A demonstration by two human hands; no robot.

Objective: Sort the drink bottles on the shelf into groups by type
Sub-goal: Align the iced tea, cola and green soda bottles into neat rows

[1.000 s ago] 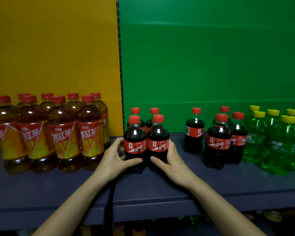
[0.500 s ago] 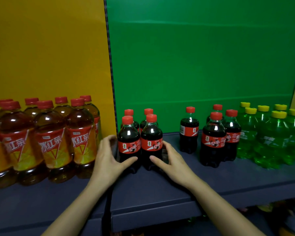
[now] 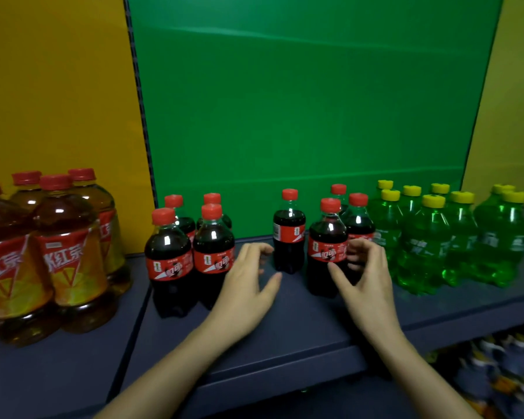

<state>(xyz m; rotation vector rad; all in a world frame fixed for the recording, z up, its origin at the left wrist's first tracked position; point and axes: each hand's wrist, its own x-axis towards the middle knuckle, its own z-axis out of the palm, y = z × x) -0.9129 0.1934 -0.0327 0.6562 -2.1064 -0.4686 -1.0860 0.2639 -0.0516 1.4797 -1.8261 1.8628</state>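
Small cola bottles with red caps stand on the dark blue shelf (image 3: 285, 331). Several form a tight cluster (image 3: 191, 258) at the left; a single cola bottle (image 3: 288, 237) stands alone further back; three more (image 3: 327, 249) stand to its right. My left hand (image 3: 245, 282) hovers with loosely curved fingers just left of the single bottle, apart from it. My right hand (image 3: 363, 276) cups the right side of the front bottle of the three, thumb across its lower front, fingers bent beside it. Neither hand lifts anything.
Large iced-tea bottles (image 3: 67, 255) with red caps fill the left part of the shelf before a yellow panel. Green soda bottles (image 3: 430, 243) with yellow caps crowd the right. A green back panel stands behind. More goods (image 3: 502, 376) lie on a lower shelf.
Both hands have let go of the left cola cluster and moved right, toward the single bottle and the group of three. The view has swung to the right.
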